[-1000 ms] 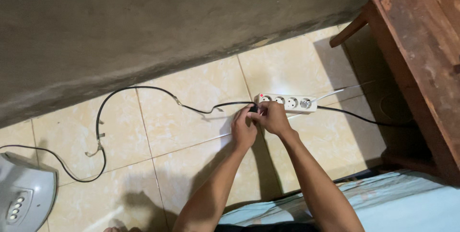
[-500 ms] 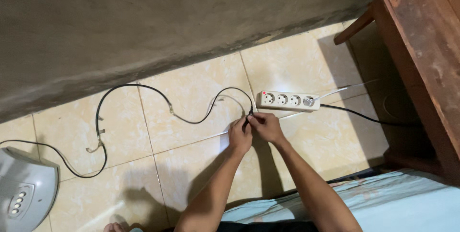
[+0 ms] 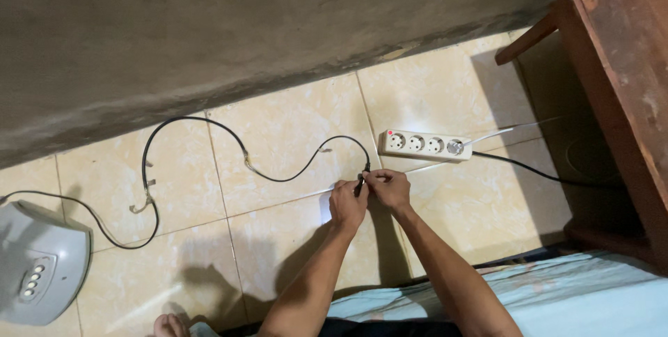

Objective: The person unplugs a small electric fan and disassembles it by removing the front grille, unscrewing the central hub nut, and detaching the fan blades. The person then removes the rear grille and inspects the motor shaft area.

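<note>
L hand (image 3: pixel 346 203) + R hand (image 3: pixel 390 188) – both pinch black plug (image 3: pixel 362 181) | white power strip (image 3: pixel 424 146) nr, apart

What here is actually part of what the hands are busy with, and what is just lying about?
In hand:
- black cord, its plug end pinched by the left hand and right hand
- white power strip, just beyond the hands
- grey appliance at the cord's far end

Lying about:
- wooden table
- light blue bedding
</note>
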